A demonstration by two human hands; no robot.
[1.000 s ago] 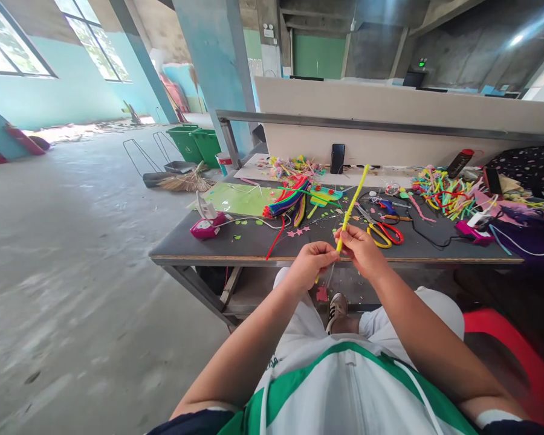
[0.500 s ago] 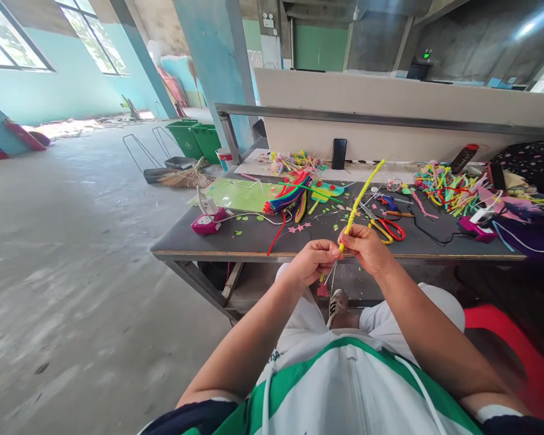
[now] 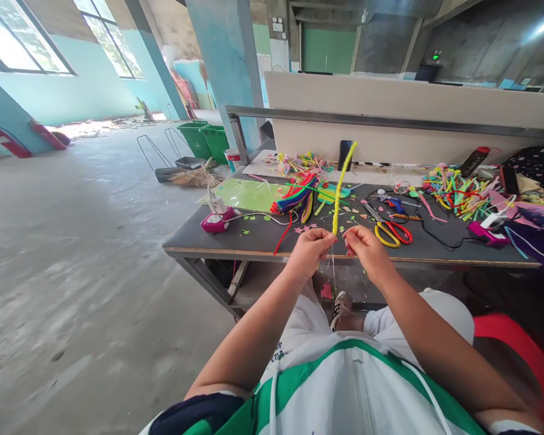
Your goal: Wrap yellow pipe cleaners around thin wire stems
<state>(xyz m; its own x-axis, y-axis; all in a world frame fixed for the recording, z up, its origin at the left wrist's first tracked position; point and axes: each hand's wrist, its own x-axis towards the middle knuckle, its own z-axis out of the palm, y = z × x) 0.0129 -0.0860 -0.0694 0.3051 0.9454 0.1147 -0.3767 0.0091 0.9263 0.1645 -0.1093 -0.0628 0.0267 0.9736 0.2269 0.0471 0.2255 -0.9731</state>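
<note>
A fuzzy yellow pipe cleaner [image 3: 340,190] stands nearly upright, its lower end pinched in my left hand [image 3: 310,254]. Thin pale wires [image 3: 333,269] hang below those fingers. Just to the right, my right hand [image 3: 366,251] is closed with thumb and fingertips together, a small gap away from the pipe cleaner; whether anything lies between them is too small to make out. Scissors [image 3: 392,232] with yellow and red handles rest on the table beyond my right hand. A bundle of coloured pipe cleaners [image 3: 298,194] lies past my left hand.
The dark table [image 3: 236,243] carries scattered paper scraps, a blue glue gun [image 3: 396,204], a green sheet [image 3: 240,194] and a pink power socket [image 3: 218,220]. A pile of pipe cleaner pieces [image 3: 457,193] lies at the right. A phone [image 3: 345,156] leans at the back.
My right hand has come off the yellow pipe cleaner and moved slightly right. The pipe cleaner now stands straighter in my left hand. The view has shifted a little left.
</note>
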